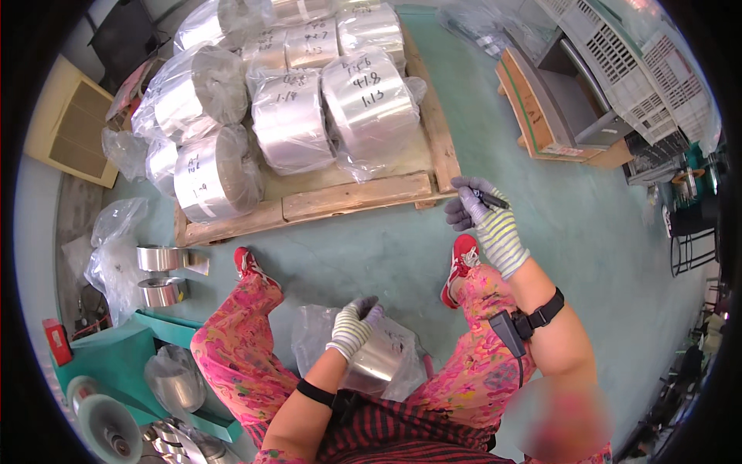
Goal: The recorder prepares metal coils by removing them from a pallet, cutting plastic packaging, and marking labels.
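Observation:
Between my legs on the floor stands a shiny metal strip coil (380,359) inside a clear plastic bag (311,329). My left hand (355,326), in a striped glove with grey fingers, is at the coil's upper edge. Its fingers are curled together on the plastic. My right hand (485,216), gloved the same way, is raised out to the right, near the corner of the wooden pallet (355,191). A black marker pen (491,199) is held in its closed fingers.
Several plastic-wrapped metal coils (367,100) with handwriting are stacked on the pallet ahead. Two small bare coils (162,292) sit on the floor at the left, by a green machine (116,352). A wooden crate (533,108) and white plastic baskets (634,69) stand at far right.

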A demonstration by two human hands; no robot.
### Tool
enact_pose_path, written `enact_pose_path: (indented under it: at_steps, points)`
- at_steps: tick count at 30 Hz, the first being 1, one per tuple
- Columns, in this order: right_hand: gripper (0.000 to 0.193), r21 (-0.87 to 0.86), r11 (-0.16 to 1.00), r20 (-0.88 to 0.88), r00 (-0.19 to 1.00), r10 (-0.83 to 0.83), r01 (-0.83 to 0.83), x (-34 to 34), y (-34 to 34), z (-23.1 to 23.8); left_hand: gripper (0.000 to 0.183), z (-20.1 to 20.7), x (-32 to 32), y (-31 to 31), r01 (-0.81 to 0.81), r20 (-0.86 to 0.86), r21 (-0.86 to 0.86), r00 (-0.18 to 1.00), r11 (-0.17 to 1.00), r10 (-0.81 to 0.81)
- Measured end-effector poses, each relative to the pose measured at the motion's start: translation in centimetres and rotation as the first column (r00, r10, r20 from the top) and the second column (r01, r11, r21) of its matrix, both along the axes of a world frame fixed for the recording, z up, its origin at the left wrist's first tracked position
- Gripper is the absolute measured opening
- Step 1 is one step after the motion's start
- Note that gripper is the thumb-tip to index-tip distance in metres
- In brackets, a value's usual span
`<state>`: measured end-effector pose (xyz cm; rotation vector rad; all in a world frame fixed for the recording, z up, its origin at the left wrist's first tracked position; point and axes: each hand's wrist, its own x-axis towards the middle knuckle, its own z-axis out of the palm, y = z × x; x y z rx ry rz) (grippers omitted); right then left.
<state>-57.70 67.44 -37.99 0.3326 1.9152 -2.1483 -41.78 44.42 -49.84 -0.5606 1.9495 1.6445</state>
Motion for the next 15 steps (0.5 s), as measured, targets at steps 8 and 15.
enact_pose_path:
  at_steps: [8,15]
  points:
    - [0.036,-0.031,0.997,-0.133,0.988,-0.074,0.07,-0.1,1.3,-0.5,0.029,-0.4,-1.5,1.1,0.254,0.028,-0.273,0.966,0.928,-0.257]
    - [0.046,0.028,1.0,-0.111,0.994,-0.003,0.006,-1.5,4.9,0.5,0.043,-9.0,4.3,-1.4,0.543,0.211,-0.395,0.839,0.741,-0.502]
